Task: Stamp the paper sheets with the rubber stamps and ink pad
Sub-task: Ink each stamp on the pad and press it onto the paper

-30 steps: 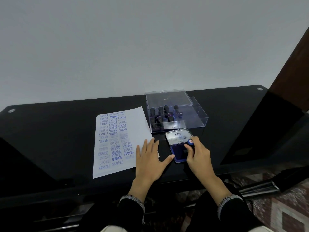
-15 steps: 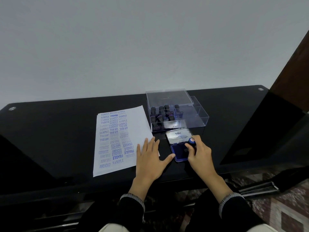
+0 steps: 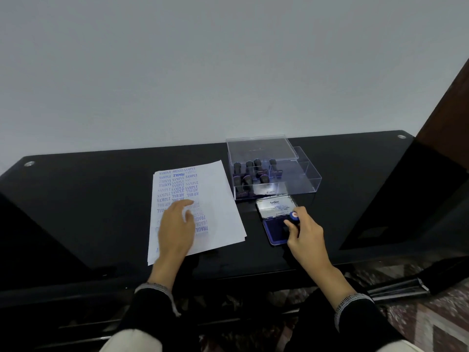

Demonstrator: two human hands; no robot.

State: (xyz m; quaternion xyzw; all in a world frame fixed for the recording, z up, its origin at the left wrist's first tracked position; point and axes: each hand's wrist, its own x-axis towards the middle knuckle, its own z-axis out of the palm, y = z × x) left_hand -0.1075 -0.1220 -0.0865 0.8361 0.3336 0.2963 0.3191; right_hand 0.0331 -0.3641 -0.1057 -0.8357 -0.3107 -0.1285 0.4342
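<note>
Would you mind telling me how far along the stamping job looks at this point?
Done so far: the top paper sheet carries many blue imprints down its left part. In hand: the right hand holds a rubber stamp on the open ink pad, while the left hand lies over the sheet. Left: the sheet's right part is blank, and more stamps wait in the clear box.

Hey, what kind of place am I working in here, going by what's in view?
Probably a room at home, not an office: a glossy black table against a plain wall, patterned floor tiles below, and a stamp box and ink pad beside stamped paper sheets.
</note>
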